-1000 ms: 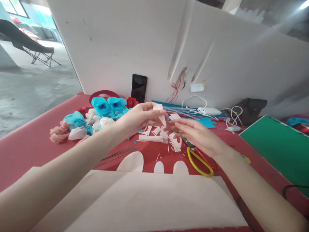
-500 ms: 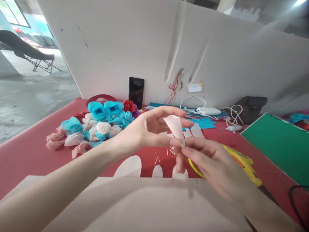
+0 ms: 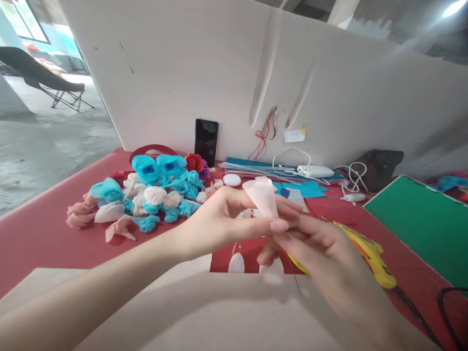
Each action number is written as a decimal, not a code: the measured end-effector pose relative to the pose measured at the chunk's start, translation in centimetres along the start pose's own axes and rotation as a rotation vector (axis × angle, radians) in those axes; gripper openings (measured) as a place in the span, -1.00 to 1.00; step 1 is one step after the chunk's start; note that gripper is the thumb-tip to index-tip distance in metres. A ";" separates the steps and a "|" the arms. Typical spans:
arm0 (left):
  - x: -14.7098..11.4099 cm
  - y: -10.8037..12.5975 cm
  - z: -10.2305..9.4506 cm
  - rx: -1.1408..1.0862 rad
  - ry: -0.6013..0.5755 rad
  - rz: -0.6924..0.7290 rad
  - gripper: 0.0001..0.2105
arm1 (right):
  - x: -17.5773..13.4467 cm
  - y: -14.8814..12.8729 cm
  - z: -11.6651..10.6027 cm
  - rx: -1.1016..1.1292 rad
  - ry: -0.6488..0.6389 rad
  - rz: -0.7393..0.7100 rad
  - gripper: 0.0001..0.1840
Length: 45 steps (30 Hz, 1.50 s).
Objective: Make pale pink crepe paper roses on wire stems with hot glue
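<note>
A pale pink paper flower bud [image 3: 263, 197], rolled into a cone that flares at the top, stands between my two hands. My left hand [image 3: 223, 217] pinches its lower part between thumb and fingers. At its base, the fingertips of my right hand [image 3: 325, 248] press together; the exact grip is partly hidden by the left thumb. Below the right fingers a thin wire [image 3: 297, 282] slants downward. Part of a yellow ring-shaped handle [image 3: 299, 264] shows behind the right hand. White rounded paper petals [image 3: 236, 263] lie on the red tabletop [image 3: 252, 253] beneath.
Blue, white, pink and red paper flowers [image 3: 155, 195] are heaped at left. A black phone [image 3: 206, 142] leans on the wall. At right are a yellow glue gun [image 3: 369, 251], a green board [image 3: 424, 229] and a white power strip [image 3: 315, 171]. A pale sheet [image 3: 204, 312] covers the near edge.
The left thumb has slid right, down over the bud's base, and the bud has shifted slightly left. The right fingers have moved a little lower. The view has tilted slightly.
</note>
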<state>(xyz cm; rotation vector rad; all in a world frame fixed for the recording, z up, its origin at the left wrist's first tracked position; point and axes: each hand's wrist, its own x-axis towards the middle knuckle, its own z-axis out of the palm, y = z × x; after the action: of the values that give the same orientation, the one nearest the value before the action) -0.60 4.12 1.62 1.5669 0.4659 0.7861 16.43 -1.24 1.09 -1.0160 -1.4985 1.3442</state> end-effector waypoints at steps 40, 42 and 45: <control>0.9 -1.2 0.7 0.546 0.118 0.122 -0.56 | 2.2 1.6 -2.2 -0.068 0.133 -0.222 -0.87; 1.1 -2.5 0.5 0.691 0.138 0.056 -0.72 | 2.4 1.0 -2.7 -0.061 0.169 -0.256 -0.86; 1.2 -5.2 0.7 0.796 -0.004 0.031 -0.85 | 2.5 0.5 -3.3 -0.044 0.172 -0.269 -0.84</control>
<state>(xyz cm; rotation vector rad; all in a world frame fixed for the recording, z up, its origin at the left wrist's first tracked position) 1.53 5.28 -3.24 2.3093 0.8162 0.6489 18.88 2.15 0.97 -0.8967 -1.4798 1.0143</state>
